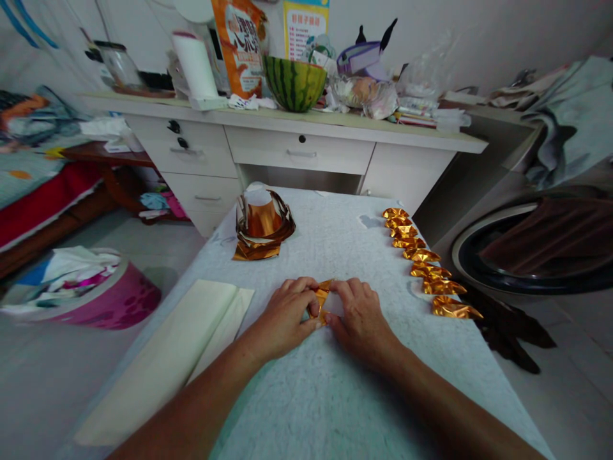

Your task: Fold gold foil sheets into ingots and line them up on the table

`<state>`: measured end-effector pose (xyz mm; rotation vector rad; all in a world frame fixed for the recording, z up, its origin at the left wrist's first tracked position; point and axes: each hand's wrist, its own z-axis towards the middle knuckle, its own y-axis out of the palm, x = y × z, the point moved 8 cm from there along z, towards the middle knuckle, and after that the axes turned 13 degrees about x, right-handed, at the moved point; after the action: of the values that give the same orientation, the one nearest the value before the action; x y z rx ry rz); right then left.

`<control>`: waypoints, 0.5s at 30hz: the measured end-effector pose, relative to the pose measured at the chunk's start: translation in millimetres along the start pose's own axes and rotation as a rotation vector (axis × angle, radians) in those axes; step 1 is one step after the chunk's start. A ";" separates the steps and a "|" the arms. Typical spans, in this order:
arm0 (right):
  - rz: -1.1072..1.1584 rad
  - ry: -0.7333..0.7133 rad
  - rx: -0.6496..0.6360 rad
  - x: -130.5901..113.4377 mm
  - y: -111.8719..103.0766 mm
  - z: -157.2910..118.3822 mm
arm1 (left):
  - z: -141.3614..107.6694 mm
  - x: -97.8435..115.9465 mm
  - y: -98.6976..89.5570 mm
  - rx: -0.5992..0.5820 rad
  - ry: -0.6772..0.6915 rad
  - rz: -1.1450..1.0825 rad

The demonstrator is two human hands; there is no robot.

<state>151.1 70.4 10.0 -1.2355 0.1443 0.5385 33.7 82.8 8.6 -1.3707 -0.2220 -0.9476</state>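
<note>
Between my hands, at the middle of the cloth-covered table [306, 396], is a small piece of gold foil paper [324, 295], partly folded, with a pale side showing toward the right. My left hand [293, 310] grips its left side, fingers curled and thumb at the near edge. The fingers and thumb of my right hand [357, 314] pinch its right edge. Fingers cover part of the paper. Several folded gold foil ingots [421, 255] stand in a row along the table's right edge. A curled stack of gold foil sheets [263, 223] lies at the far left.
Folded cream paper [167, 358] lies by my left forearm. Beyond the table is a white cabinet [301, 153] holding a watermelon half [294, 83] and an orange snack bag [239, 51]. A pink basket [119, 294] stands at left, a front-loading washing machine [464, 172] at right.
</note>
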 end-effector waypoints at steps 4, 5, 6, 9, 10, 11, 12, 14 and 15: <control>-0.042 -0.003 -0.012 8.4 -2.1 0.4 | -1.1 0.6 -0.4 -0.003 0.004 -0.008; -0.048 -0.004 -0.016 10.4 -2.2 0.6 | -1.2 0.9 -0.4 -0.004 0.007 -0.010; -0.050 -0.006 -0.019 12.3 -2.2 0.9 | -1.3 1.0 -0.3 -0.006 0.010 -0.010; -0.038 -0.013 -0.030 16.1 -3.1 2.0 | -1.2 0.7 -0.2 -0.004 0.009 -0.003; -0.033 -0.014 -0.034 17.0 -3.7 2.4 | -1.3 0.6 -0.4 0.000 0.009 -0.002; -0.028 -0.014 -0.041 17.9 -4.3 2.7 | -1.5 0.7 -0.5 0.003 0.010 -0.001; -0.026 -0.014 -0.047 18.8 -5.0 3.0 | -1.7 1.1 -0.7 0.007 0.013 -0.001; -0.024 -0.009 -0.057 21.3 -6.8 3.3 | -2.4 2.1 -1.0 0.011 0.018 0.002; -0.023 -0.007 -0.058 22.9 -7.7 3.5 | -2.7 2.6 -1.0 0.008 0.019 0.003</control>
<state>173.9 79.1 8.9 -1.2903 0.1090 0.5303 33.6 79.4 10.3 -1.3534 -0.2091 -0.9554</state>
